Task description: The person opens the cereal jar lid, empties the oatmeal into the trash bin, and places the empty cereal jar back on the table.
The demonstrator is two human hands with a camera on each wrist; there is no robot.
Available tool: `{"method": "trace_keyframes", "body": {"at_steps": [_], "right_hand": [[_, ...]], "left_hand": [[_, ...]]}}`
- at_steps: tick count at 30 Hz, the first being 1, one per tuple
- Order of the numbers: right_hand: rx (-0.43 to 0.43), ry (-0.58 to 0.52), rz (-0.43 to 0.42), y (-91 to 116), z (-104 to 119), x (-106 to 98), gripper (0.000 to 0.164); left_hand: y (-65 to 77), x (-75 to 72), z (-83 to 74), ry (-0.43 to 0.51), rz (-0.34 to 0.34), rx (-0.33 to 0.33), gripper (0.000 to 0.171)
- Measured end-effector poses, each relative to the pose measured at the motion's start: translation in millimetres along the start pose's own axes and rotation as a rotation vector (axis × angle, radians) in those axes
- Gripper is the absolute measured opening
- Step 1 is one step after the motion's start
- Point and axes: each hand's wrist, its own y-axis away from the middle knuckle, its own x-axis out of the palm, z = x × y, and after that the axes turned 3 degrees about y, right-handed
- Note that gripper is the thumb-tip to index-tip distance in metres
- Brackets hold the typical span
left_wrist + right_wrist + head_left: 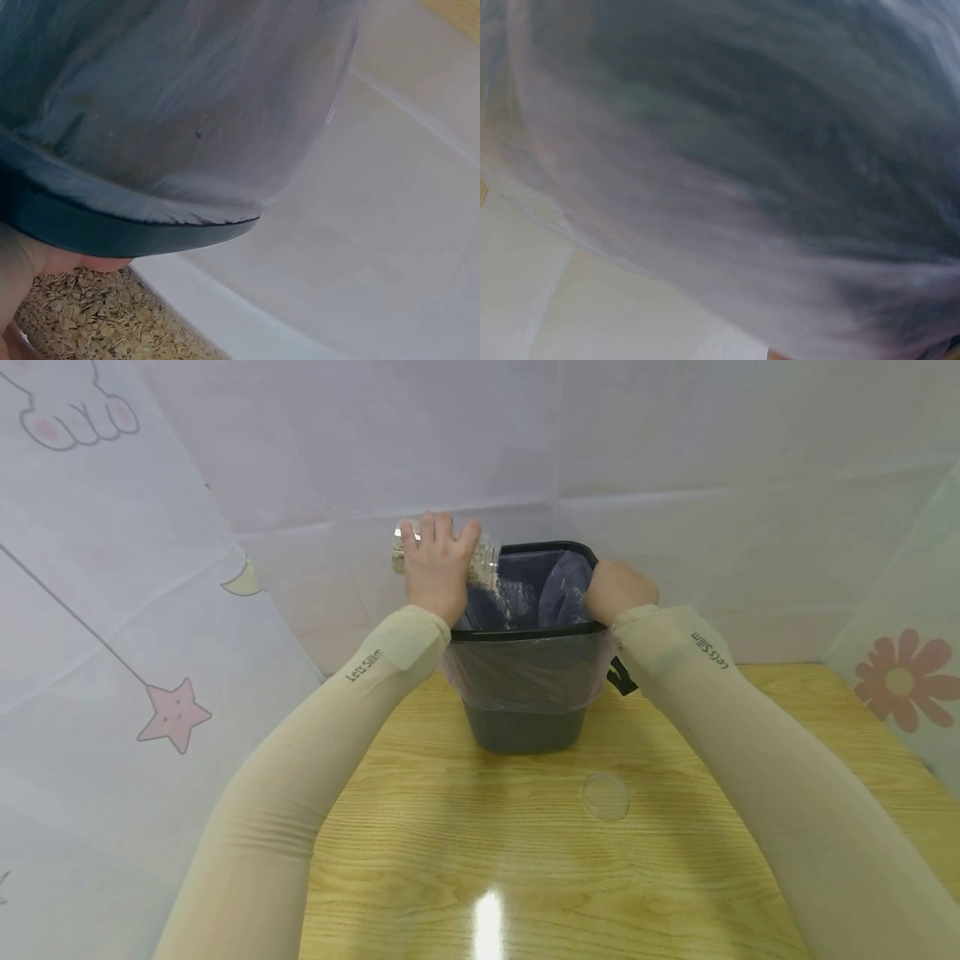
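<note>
My left hand (pixel 438 564) grips a clear jar (pixel 486 565) of rolled oats (pixel 97 319), tipped sideways with its mouth over the left side of a black trash can (pixel 528 732). Oats spill from the mouth into the can. A translucent plastic bag (pixel 566 587) lines the can and hangs over its outside. At the can's right edge, my right hand (pixel 621 587) holds the rim with curled fingers; its fingertips are hidden. Bag plastic (pixel 705 172) fills most of the right wrist view, where that hand barely shows.
A clear round lid (pixel 606 797) lies on the wood-grain table (pixel 420 852) in front of the can. A black strap or buckle (pixel 621 677) shows at the can's right. Pale printed sheeting (pixel 675 443) stands behind and along both sides.
</note>
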Motion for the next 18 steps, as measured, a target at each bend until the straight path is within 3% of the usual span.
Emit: {"method": "trace_keyframes", "body": {"at_steps": [18], "right_hand": [[-0.009,-0.008,-0.014,3.5,0.6,-0.9,0.024]], "left_hand": [[1.5,0.7,-1.4,-0.018,0.007,0.010,0.065]]}}
